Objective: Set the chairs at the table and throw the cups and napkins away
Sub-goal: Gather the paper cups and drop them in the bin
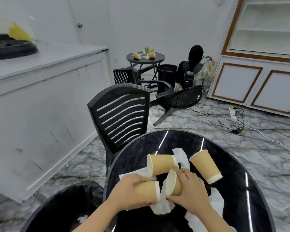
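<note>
On the round black table (233,206) my left hand (129,191) grips a tan paper cup (147,192) lying sideways. My right hand (189,190) grips a second tan cup (173,185), its mouth facing the first. Two more cups lie tipped on the table: one (161,164) just beyond my hands, another (206,165) to the right. White napkins (161,207) lie crumpled under and around the cups. One black slatted chair (122,118) stands upright at the table's far left edge. Another black chair (176,97) lies overturned on the floor behind it.
A black-lined bin (65,208) sits at my lower left. A small far table (146,58) holds more cups, with a chair (122,76) tipped beside it and a black bin (167,72). Cables and a power strip (234,113) cross the marble floor. A person crouches by the cabinet.
</note>
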A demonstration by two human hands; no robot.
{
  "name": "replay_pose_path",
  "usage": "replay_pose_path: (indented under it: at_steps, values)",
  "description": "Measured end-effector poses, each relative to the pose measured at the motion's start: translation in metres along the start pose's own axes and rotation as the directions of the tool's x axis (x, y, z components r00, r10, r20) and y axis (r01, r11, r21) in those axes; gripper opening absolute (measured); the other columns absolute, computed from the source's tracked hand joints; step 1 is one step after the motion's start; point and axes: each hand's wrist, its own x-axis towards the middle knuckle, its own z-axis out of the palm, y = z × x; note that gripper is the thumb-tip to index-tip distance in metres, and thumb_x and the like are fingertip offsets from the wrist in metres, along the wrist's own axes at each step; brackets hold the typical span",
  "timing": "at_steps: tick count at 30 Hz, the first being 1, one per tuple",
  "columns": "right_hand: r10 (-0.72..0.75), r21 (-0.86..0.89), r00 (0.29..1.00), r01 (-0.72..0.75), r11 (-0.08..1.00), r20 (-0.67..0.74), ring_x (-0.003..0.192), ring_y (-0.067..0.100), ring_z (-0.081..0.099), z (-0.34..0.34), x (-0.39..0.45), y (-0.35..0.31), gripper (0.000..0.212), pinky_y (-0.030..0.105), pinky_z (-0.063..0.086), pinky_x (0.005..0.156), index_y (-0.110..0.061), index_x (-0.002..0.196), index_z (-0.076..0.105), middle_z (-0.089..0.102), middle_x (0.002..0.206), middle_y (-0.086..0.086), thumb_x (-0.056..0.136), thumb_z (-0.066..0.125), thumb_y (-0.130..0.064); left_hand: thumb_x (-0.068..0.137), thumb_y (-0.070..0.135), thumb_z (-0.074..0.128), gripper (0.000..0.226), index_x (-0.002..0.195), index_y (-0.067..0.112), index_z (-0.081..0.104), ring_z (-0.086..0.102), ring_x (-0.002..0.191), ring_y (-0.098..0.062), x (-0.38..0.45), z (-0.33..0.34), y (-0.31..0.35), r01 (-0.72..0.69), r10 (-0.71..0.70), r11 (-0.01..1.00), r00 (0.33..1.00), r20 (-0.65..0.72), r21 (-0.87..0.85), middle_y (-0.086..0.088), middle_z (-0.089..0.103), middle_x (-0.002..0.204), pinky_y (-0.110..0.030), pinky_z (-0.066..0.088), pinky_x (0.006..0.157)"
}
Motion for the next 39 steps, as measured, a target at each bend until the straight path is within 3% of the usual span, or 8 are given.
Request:
replay_pose_path:
  at_steps: [4,9,14,19,23,28,32,39]
  values:
    - [-0.131,0.060,0.991,0.131,0.990,-0.002,0.120,0.014,0.041,-0.008,0.020,-0.036,0.100,0.037,0.035,0.100,-0.043,0.141,0.022,0.043,0.134,-0.012,0.054,0.058,-0.076,0.044,0.064,0.076,0.065,0.105,0.058,0.055,0.043,0.107,0.007,-0.024,-0.027,-0.017,0.068,-0.076,0.996,0.988,-0.131,-0.062,0.036,0.050,0.109,-0.019,0.035,0.091]
    - [-0.356,0.154,0.933,0.345,0.926,0.048,0.121,0.012,0.041,0.005,0.038,-0.109,0.099,0.038,0.038,0.101,-0.046,0.140,0.019,0.043,0.130,-0.017,0.054,0.062,-0.071,0.044,0.063,0.077,0.063,0.103,0.060,0.055,0.044,0.106,0.004,-0.077,-0.064,-0.049,0.178,-0.203,0.978,0.932,-0.301,-0.110,0.033,0.054,0.109,-0.022,0.035,0.091]
    - [-0.521,0.185,0.841,0.494,0.850,0.148,0.117,0.012,0.042,0.043,0.041,-0.192,0.100,0.038,0.039,0.097,-0.045,0.141,0.019,0.041,0.131,-0.016,0.054,0.059,-0.073,0.049,0.052,0.084,0.065,0.109,0.048,0.060,0.049,0.104,0.001,-0.147,-0.085,-0.093,0.312,-0.383,0.923,0.802,-0.459,-0.226,0.024,0.057,0.111,-0.022,0.037,0.089]
    - [-0.580,0.239,0.765,0.530,0.814,0.280,0.124,0.013,0.039,0.102,0.029,-0.265,0.101,0.041,0.036,0.101,-0.048,0.139,0.016,0.040,0.133,-0.016,0.053,0.061,-0.074,0.053,0.043,0.088,0.070,0.117,0.030,0.062,0.051,0.106,-0.003,-0.216,-0.087,-0.149,0.432,-0.550,0.835,0.687,-0.475,-0.341,0.014,0.058,0.112,-0.022,0.038,0.093]
    - [-0.549,0.233,0.733,0.498,0.835,0.402,0.122,0.016,0.041,0.155,0.013,-0.303,0.102,0.041,0.038,0.098,-0.048,0.140,0.011,0.038,0.134,-0.014,0.054,0.060,-0.074,0.053,0.045,0.087,0.071,0.118,0.032,0.061,0.050,0.108,-0.005,-0.257,-0.080,-0.194,0.519,-0.660,0.751,0.605,-0.446,-0.408,0.015,0.059,0.113,-0.024,0.040,0.094]
    - [-0.384,0.225,0.783,0.312,0.923,0.490,0.120,0.018,0.044,0.218,-0.001,-0.312,0.106,0.043,0.038,0.098,-0.043,0.142,0.014,0.040,0.131,-0.013,0.052,0.062,-0.071,0.057,0.054,0.080,0.072,0.123,0.036,0.056,0.046,0.114,-0.009,-0.277,-0.061,-0.247,0.630,-0.718,0.695,0.583,-0.381,-0.346,0.015,0.055,0.120,-0.023,0.036,0.095]
    - [-0.269,0.165,0.792,0.213,0.963,0.547,0.123,0.019,0.043,0.262,-0.002,-0.306,0.106,0.045,0.037,0.099,-0.040,0.143,0.015,0.039,0.133,-0.011,0.055,0.067,-0.068,0.058,0.058,0.075,0.073,0.125,0.039,0.053,0.041,0.114,-0.015,-0.269,-0.039,-0.282,0.702,-0.782,0.618,0.504,-0.366,-0.353,0.016,0.054,0.122,-0.029,0.039,0.095]
    - [-0.094,0.089,0.795,0.050,0.995,0.599,0.126,0.020,0.042,0.347,0.002,-0.271,0.107,0.048,0.036,0.101,-0.037,0.144,0.014,0.039,0.139,-0.007,0.056,0.069,-0.065,0.058,0.058,0.072,0.073,0.126,0.039,0.052,0.039,0.113,-0.014,-0.226,0.013,-0.339,0.725,-0.811,0.578,0.462,-0.358,-0.375,0.018,0.053,0.122,-0.026,0.036,0.090]
